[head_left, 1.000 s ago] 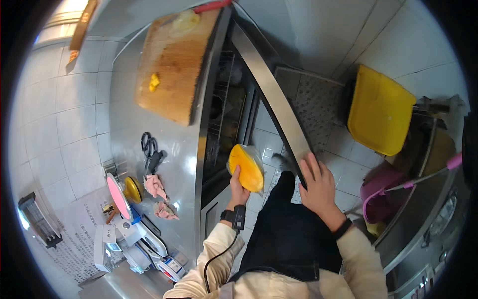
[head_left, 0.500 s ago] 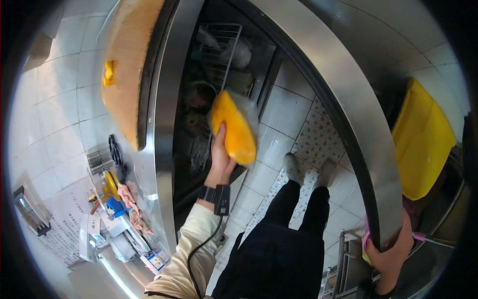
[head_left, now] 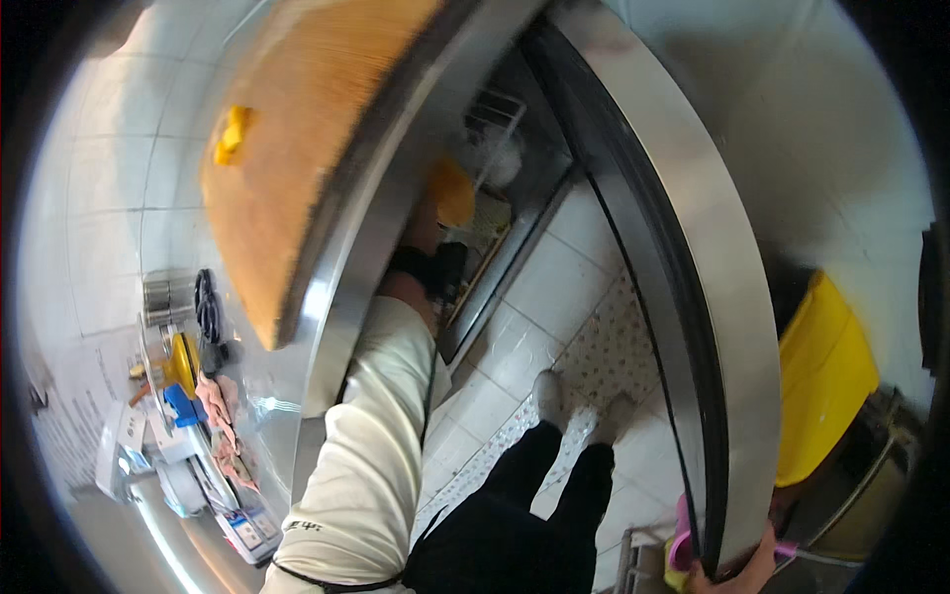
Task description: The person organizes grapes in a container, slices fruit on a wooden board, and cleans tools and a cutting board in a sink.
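Observation:
My left arm reaches into the open under-counter refrigerator. Down in its shade, my left hand is closed on a smooth yellow-orange, mango-like fruit. The counter edge and motion blur partly hide the hand and fruit. A wire rack and a clear plastic bag lie just beyond the fruit. At the lower right, my right hand grips the end of the steel refrigerator door, its fingers wrapped over the edge.
Above the refrigerator, a wooden cutting board bears yellow pieces. Further down the counter are black-handled scissors, a pink cloth and a kitchen scale. Beyond the door hangs a yellow plastic piece. My feet stand on tiles.
My left hand has carried the fruit from in front of the opening into the refrigerator. My right hand still holds the door. The whole view has shifted.

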`<state>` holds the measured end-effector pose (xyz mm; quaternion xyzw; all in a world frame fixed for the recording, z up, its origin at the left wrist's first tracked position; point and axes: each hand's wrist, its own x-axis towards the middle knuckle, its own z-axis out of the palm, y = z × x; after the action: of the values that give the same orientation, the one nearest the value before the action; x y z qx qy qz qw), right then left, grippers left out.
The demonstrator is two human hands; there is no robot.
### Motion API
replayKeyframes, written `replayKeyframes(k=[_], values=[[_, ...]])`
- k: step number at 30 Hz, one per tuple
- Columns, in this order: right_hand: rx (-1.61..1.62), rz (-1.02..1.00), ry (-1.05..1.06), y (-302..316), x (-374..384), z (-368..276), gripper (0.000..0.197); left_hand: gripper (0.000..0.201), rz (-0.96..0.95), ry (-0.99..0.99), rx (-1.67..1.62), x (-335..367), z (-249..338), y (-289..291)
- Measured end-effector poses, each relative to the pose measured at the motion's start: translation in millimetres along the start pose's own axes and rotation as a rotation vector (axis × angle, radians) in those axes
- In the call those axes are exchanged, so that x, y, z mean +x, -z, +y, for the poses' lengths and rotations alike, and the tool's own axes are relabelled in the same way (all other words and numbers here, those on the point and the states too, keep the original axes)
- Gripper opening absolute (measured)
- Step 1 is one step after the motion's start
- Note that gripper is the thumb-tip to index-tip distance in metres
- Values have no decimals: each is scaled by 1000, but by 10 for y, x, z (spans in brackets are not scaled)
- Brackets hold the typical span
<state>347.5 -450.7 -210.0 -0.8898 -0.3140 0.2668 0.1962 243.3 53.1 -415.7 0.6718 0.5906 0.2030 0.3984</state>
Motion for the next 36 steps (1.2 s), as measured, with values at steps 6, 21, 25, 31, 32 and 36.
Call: replayKeyframes(k=[6, 21, 25, 31, 32, 36], values=[[6, 15, -134, -51, -128, -66, 71, 39, -23, 6, 451, -342, 21, 91], [-39, 233, 82, -552, -458, -393, 78, 18, -469, -154, 37, -2443, -528, 1062], [235, 77, -75, -763, -554, -746, 67, 19, -490, 13, -148, -3276, -697, 1863], [296, -167, 274, -1281, -515, -1186, 68, 19, -363, 150, -263, -3749, -648, 2997], [301, -205, 289, -1464, -492, -1217, 75, 19, -308, 158, -282, -3781, -655, 3131], [265, -648, 255, -1496, -219, -1846, 80, 18, -115, 98, -277, -3796, -566, 3572]])
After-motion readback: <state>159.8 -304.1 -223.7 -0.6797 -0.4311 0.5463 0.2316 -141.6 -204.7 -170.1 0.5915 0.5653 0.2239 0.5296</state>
